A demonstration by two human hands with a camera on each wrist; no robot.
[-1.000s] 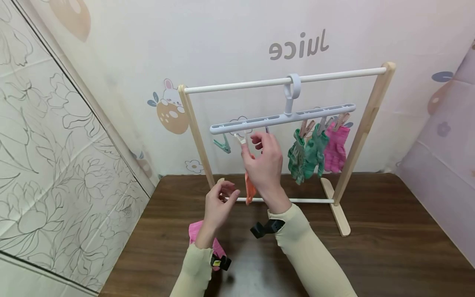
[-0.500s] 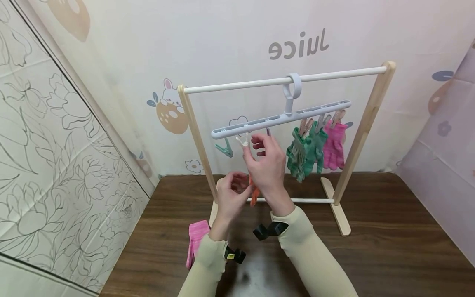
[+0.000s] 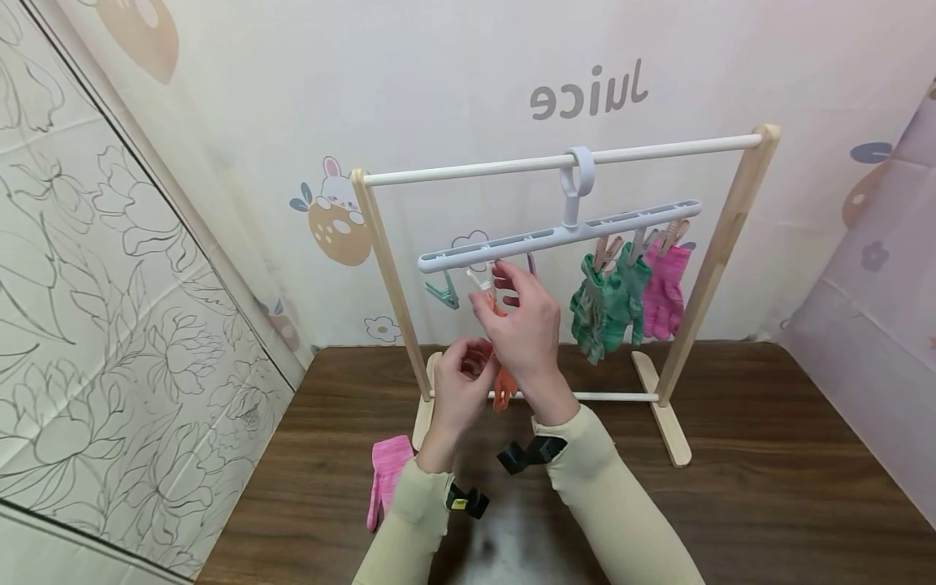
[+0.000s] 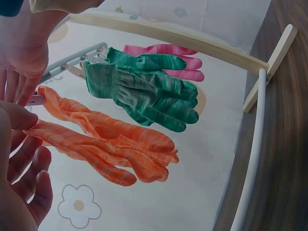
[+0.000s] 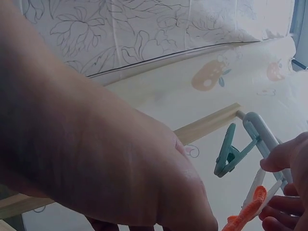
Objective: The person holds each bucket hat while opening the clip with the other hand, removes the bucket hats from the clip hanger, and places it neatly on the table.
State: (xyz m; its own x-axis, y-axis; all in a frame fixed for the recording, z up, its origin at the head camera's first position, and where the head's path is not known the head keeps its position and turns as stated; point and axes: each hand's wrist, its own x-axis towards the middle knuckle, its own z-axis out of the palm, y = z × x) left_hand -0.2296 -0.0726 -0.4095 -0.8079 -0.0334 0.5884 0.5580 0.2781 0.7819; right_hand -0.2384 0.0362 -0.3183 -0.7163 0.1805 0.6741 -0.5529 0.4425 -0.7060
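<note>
In the head view my left hand (image 3: 462, 388) is below the hanger. The left wrist view shows its thumb and forefinger pinching an orange knit glove (image 4: 101, 156) near the cuff. A second orange glove (image 4: 91, 118) hangs just behind it from a purple clothespin (image 4: 35, 100). Higher up, my right hand (image 3: 522, 321) has its thumb and fingers around a white clothespin (image 3: 480, 280) under the grey hanger bar (image 3: 512, 242). In the right wrist view orange fabric (image 5: 258, 196) lies against this clothespin; whether its jaws grip it I cannot tell.
A green clothespin (image 3: 443, 291) hangs at the hanger's left end. Two green gloves (image 3: 626, 292) and a pink glove (image 3: 664, 288) hang on the right. Another pink glove (image 3: 389, 471) lies on the dark wooden table (image 3: 768, 487). The wooden rack (image 3: 734, 236) carries the hanger.
My left hand has moved up and right to the orange glove. My right thumb has slid slightly lower by the white clothespin. The hanger swung a little.
</note>
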